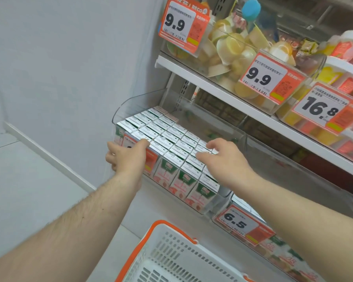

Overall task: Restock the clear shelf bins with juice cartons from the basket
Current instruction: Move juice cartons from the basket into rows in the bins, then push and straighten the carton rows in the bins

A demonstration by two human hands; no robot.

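A clear shelf bin (130, 102) on the middle shelf holds several rows of juice cartons (167, 137), silver tops up, with green and pink fronts showing through its front wall. My left hand (126, 157) grips the bin's front left corner, thumb on top of a carton, fingers curled round the outside. My right hand (218, 157) rests on the carton tops at the front right, fingers spread and slightly bent. The white basket with an orange rim (171, 257) sits below, and the part in view shows no cartons.
A second clear bin (277, 163) to the right looks nearly bare. Below it, a bin with a 6.5 price tag (243, 224) holds more cartons. The upper shelf (212, 86) carries jelly cups and 9.9 and 16.8 tags. A grey wall (69, 68) stands left.
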